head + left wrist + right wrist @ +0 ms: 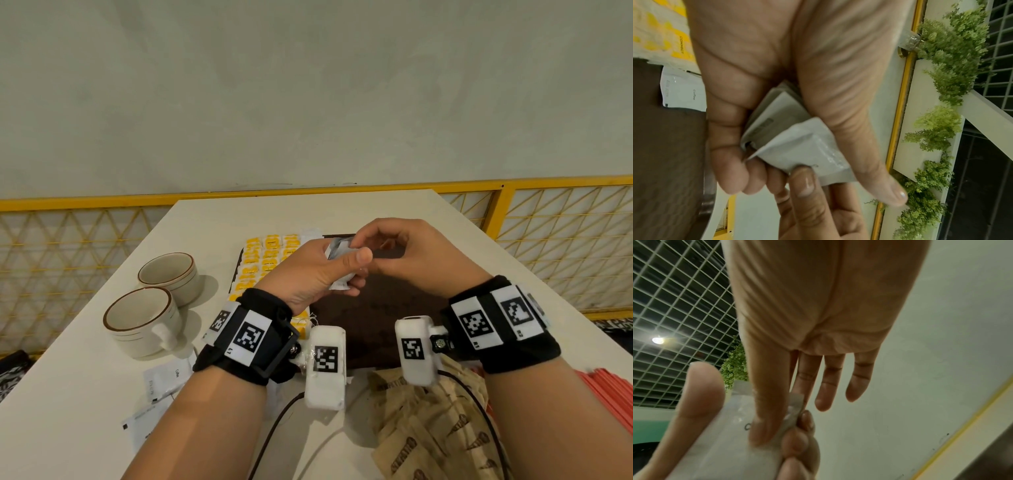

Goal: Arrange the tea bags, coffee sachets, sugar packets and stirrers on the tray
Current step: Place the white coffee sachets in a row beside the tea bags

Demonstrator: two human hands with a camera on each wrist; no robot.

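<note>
Nearest the person, brown sugar packets (pixel 442 435) are lying heaped on the table (pixel 376 209) at the right, with red stirrers (pixel 613 390) sitting beside them at the right edge; loose white coffee sachets (pixel 164 377) are lying flat at the left, near the left forearm; just beyond them two cups (pixel 144 322) are standing side by side, apart from the tray (pixel 387 322); the dark tray is sitting in the middle of the table, and yellow tea bags (pixel 270 257) are lying in rows along its left side, with one more white sachet (pixel 682 91) lying flat next to them at the far end; above the tray, clear of its surface, the left hand (pixel 318 274) is curling its fingers round a small stack of white sachets (pixel 789 139), thumb lying along the top and the stack fanning out past the fingertips; the right hand (pixel 411 253) is meeting it from the right, thumb (pixel 764 410) and forefinger pinching the edge of the outermost sachet in the stack, while its other fingers (pixel 828 386) are hanging loosely straight and touching nothing; behind the table a yellow railing (pixel 85 202) is running along a pale wall.
</note>
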